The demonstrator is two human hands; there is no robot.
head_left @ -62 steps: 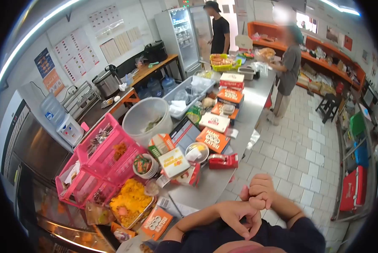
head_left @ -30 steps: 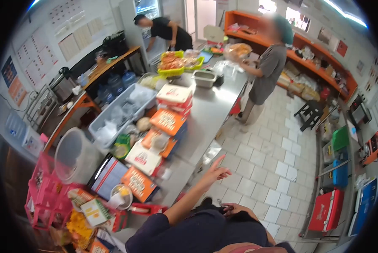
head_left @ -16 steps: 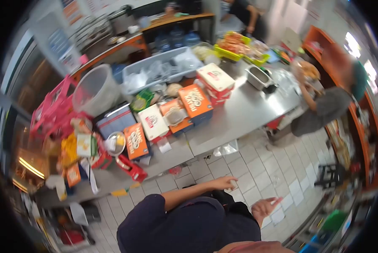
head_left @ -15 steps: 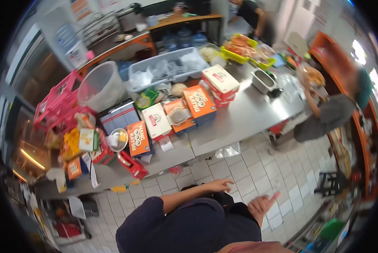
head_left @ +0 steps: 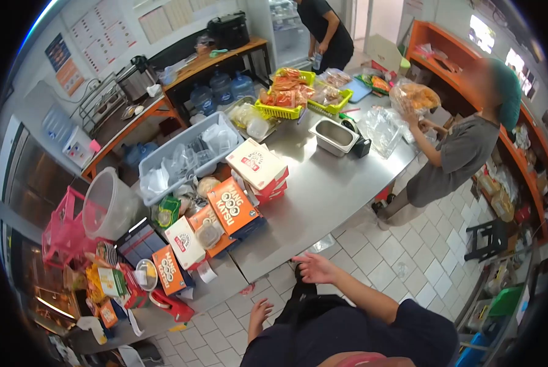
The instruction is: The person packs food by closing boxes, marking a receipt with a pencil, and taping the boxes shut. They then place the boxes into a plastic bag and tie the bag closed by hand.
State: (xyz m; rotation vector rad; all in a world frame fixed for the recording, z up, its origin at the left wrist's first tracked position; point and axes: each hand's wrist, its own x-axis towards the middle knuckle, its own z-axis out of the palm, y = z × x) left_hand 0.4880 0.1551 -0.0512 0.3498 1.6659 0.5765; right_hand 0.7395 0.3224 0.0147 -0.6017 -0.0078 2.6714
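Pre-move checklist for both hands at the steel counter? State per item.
1. Right hand empty: ok, open, short of the stainless steel counter.
2. Left hand empty: ok, open, low over the white tiled floor.
3. Orange printed carton sits steady: cannot tell, it lies tilted on other boxes.
4. Floor by the counter clean: not ok, clear plastic scrap lies there.
5. Person in grey shirt apart from both hands: ok, at the counter's far end.
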